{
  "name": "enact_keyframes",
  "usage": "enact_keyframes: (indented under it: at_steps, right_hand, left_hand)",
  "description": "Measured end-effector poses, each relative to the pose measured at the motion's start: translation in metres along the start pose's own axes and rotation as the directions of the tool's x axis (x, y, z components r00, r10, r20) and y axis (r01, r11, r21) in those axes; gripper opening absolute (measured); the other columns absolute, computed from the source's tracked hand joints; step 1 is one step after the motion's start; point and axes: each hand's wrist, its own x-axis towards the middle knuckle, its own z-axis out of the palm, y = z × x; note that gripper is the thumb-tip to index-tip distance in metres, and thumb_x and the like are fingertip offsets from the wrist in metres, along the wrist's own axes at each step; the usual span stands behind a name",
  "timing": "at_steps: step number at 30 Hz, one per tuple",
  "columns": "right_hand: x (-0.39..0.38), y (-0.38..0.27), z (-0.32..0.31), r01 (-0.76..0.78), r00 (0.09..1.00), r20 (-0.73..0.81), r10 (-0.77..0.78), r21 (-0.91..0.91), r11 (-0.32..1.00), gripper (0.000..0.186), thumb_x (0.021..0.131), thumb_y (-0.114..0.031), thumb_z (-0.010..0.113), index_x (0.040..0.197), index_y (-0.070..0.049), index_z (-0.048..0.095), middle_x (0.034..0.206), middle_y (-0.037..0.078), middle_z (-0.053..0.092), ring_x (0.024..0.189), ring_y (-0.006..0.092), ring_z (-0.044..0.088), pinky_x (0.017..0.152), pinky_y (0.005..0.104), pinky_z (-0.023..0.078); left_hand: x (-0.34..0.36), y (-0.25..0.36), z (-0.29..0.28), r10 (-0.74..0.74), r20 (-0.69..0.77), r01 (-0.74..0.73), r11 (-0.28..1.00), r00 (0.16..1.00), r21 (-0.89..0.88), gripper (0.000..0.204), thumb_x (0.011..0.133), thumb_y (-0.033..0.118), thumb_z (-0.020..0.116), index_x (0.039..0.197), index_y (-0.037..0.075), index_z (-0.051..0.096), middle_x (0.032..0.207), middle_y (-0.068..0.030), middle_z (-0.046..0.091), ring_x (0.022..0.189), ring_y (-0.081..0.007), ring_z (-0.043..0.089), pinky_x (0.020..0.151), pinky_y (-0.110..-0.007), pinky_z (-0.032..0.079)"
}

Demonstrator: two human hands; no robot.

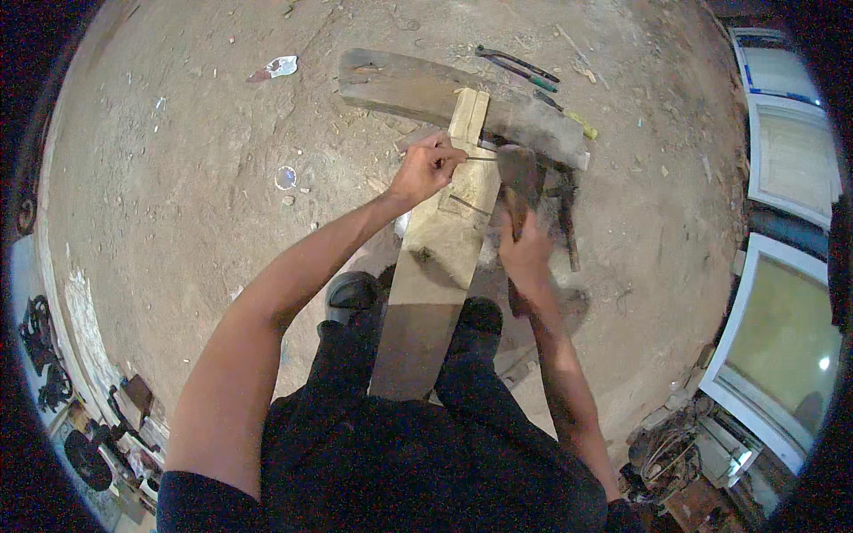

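A pale wooden plank (433, 262) runs up from between my legs onto a weathered grey board (391, 84), with a dark slot or rod across it. My left hand (425, 173) pinches a thin metal rod (482, 158) held crosswise over the plank's upper part. Just right of the plank, my right hand (526, 250) grips the handle of a hammer-like tool, blurred, whose dark head (520, 169) is by the rod's right end. Whether the head touches the rod I cannot tell.
Long-handled tools (515, 69) and a yellow-handled one (577, 123) lie beyond the board on the dirt floor (178, 222). White-framed glass panels (730, 346) line the right side. Metal odds and ends (84, 457) sit at lower left, a tangled pile (662, 462) at lower right.
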Motion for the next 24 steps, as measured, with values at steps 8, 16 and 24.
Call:
enact_keyframes:
  at_steps: [8, 16, 24]
  right_hand:
    - [0.020, 0.010, -0.002, 0.091, 0.974, -0.227, -0.010, 0.350, 0.932, 0.035, 0.096, -0.030, 0.070, 0.108, 0.003, 0.065, 0.080, 0.020, 0.072, 0.073, 0.0345, 0.072, 0.064, 0.0437, 0.053]
    - [0.001, 0.035, 0.036, -0.053, 0.998, -0.041, 0.054, 0.034, 0.998, 0.037, 0.092, -0.031, 0.074, 0.114, -0.002, 0.070, 0.083, 0.017, 0.073, 0.075, 0.0317, 0.073, 0.069, 0.0411, 0.054]
    - [-0.006, 0.021, 0.014, 0.024, 0.991, -0.130, 0.002, 0.197, 0.980, 0.063, 0.093, -0.053, 0.066, 0.125, 0.001, 0.063, 0.092, 0.024, 0.074, 0.087, 0.0460, 0.071, 0.082, 0.0518, 0.056]
  left_hand:
    - [0.001, -0.001, -0.003, -0.007, -0.004, 0.007, 1.000, 1.000, 0.014, 0.017, 0.089, 0.000, 0.067, 0.097, 0.008, 0.079, 0.083, -0.0126, 0.062, 0.072, -0.0261, 0.063, 0.066, -0.037, 0.050]
    - [-0.001, 0.001, -0.005, 0.038, -0.009, -0.037, 0.997, 0.999, 0.071, 0.013, 0.088, 0.001, 0.069, 0.094, 0.007, 0.079, 0.078, -0.0103, 0.059, 0.070, -0.0247, 0.061, 0.063, -0.038, 0.049]
    - [0.002, -0.008, -0.003, 0.077, 0.014, -0.077, 0.996, 0.997, 0.034, 0.015, 0.087, 0.001, 0.071, 0.096, 0.010, 0.080, 0.078, -0.0102, 0.062, 0.071, -0.0227, 0.062, 0.063, -0.036, 0.049]
